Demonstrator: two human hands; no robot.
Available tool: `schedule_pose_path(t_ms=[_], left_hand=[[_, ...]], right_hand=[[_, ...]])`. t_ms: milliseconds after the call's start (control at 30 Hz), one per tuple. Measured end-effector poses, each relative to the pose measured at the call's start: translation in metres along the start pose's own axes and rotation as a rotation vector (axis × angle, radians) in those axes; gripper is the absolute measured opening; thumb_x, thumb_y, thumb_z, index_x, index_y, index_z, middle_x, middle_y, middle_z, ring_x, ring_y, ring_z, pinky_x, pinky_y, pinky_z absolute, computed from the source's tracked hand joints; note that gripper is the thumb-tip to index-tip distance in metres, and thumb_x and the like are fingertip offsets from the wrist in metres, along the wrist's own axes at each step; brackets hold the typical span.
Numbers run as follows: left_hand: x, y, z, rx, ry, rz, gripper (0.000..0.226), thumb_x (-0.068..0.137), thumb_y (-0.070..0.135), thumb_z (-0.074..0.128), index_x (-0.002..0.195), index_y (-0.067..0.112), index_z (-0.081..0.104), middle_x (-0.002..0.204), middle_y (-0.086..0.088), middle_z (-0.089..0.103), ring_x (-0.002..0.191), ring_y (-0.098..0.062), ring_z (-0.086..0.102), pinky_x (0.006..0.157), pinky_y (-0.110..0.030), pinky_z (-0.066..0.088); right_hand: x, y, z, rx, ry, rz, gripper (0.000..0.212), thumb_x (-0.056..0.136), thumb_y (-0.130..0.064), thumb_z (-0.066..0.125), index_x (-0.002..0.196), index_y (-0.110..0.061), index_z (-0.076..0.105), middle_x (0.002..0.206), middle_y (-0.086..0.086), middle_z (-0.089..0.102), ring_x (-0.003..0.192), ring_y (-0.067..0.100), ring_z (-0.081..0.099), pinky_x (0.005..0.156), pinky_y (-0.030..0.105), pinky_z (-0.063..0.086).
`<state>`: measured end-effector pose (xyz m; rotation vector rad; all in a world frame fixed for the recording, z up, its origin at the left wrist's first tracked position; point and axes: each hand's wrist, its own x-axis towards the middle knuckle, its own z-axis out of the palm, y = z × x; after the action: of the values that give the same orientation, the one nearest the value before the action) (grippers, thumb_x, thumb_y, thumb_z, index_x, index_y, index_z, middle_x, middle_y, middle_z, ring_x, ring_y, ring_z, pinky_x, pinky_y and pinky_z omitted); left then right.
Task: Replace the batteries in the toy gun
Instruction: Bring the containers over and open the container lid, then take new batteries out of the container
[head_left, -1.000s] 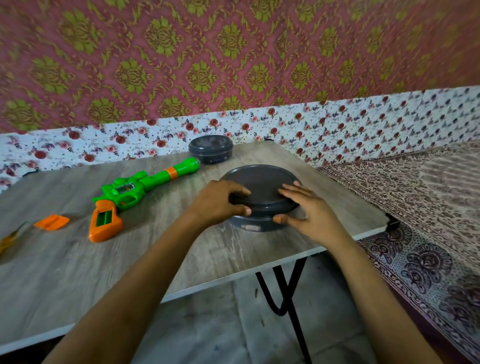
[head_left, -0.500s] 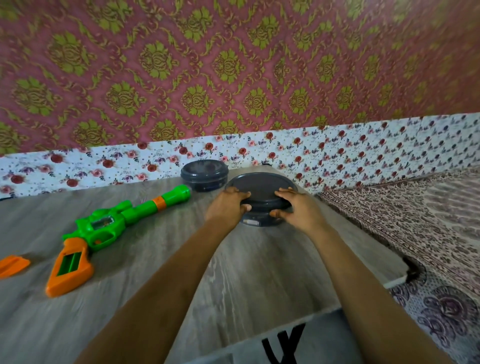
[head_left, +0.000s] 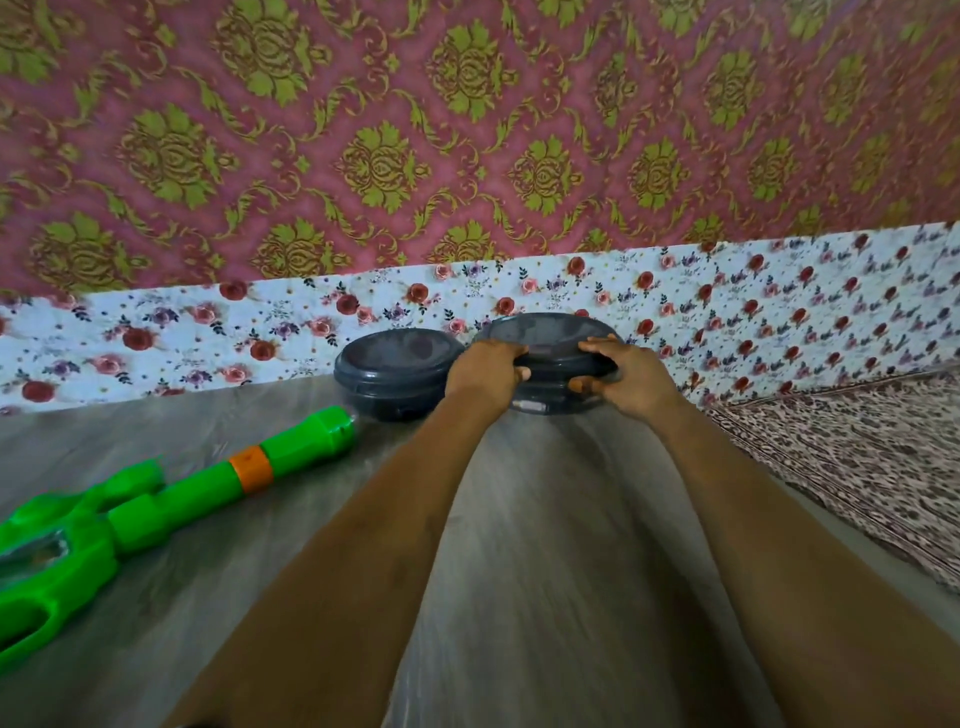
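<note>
Looked down on a grey wood-grain table (head_left: 545, 519); met, along its far edge, a white band of cloth (head_left: 156, 343) printed with red roses under a pink wall covering (head_left: 467, 130) with gold-green medallions; found brown patterned fabric (head_left: 857, 457) spread to the right

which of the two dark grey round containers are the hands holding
The right-hand dark grey round lidded container, gripped by the left hand and right hand. The other dark grey container stands untouched to its left, near the green toy gun's muzzle.
</note>
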<state>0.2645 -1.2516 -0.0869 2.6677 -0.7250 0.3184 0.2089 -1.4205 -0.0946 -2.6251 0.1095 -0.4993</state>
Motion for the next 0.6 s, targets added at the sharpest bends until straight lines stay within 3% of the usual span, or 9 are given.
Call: schedule_pose_path(t_ms=[167, 300, 433, 500, 600], left_hand=[[0.03, -0.02, 0.005, 0.016, 0.033, 0.01, 0.04, 0.099, 0.022, 0.046, 0.139, 0.021, 0.045, 0.136, -0.011, 0.052, 0.121, -0.028, 0.051, 0.099, -0.036, 0.042], [0.035, -0.027, 0.006, 0.061, 0.038, 0.052, 0.043, 0.098, 0.023, 0.048, 0.141, 0.022, 0.043, 0.139, -0.01, 0.049, 0.124, -0.027, 0.047, 0.102, -0.038, 0.04], [0.018, -0.031, -0.006, 0.066, -0.021, 0.139, 0.054, 0.095, 0.025, 0.052, 0.145, 0.02, 0.033, 0.147, -0.009, 0.039, 0.133, -0.027, 0.038, 0.106, -0.036, 0.034], [0.004, -0.038, -0.016, 0.055, 0.018, 0.136, 0.054, 0.095, 0.025, 0.051, 0.145, 0.019, 0.033, 0.15, -0.008, 0.035, 0.135, -0.026, 0.036, 0.107, -0.038, 0.035], [-0.011, -0.057, -0.036, 0.095, 0.127, -0.04, 0.04, 0.093, 0.031, 0.048, 0.132, 0.018, 0.051, 0.133, -0.01, 0.053, 0.119, -0.029, 0.051, 0.091, -0.039, 0.047]], right_hand=[[0.034, 0.004, 0.016, 0.053, 0.03, -0.004, 0.056, 0.081, -0.023, 0.069, 0.132, -0.014, 0.05, 0.139, 0.008, 0.049, 0.126, 0.027, 0.045, 0.11, 0.032, 0.031], [0.035, 0.006, 0.022, 0.146, 0.046, -0.027, 0.058, 0.082, -0.018, 0.068, 0.135, -0.012, 0.046, 0.149, 0.007, 0.036, 0.138, 0.024, 0.031, 0.116, 0.03, 0.019], [0.029, -0.006, 0.019, -0.032, -0.044, 0.003, 0.067, 0.089, -0.025, 0.058, 0.146, -0.013, 0.025, 0.156, 0.007, 0.015, 0.144, 0.024, 0.015, 0.119, 0.034, 0.013], [0.018, -0.015, 0.021, -0.044, -0.008, -0.009, 0.073, 0.09, -0.031, 0.056, 0.149, -0.015, 0.014, 0.158, 0.005, 0.007, 0.145, 0.022, 0.008, 0.119, 0.034, 0.011], [-0.006, -0.028, 0.029, 0.013, 0.14, -0.077, 0.068, 0.09, -0.03, 0.055, 0.147, -0.017, 0.021, 0.155, 0.006, 0.021, 0.139, 0.026, 0.03, 0.116, 0.037, 0.024]])
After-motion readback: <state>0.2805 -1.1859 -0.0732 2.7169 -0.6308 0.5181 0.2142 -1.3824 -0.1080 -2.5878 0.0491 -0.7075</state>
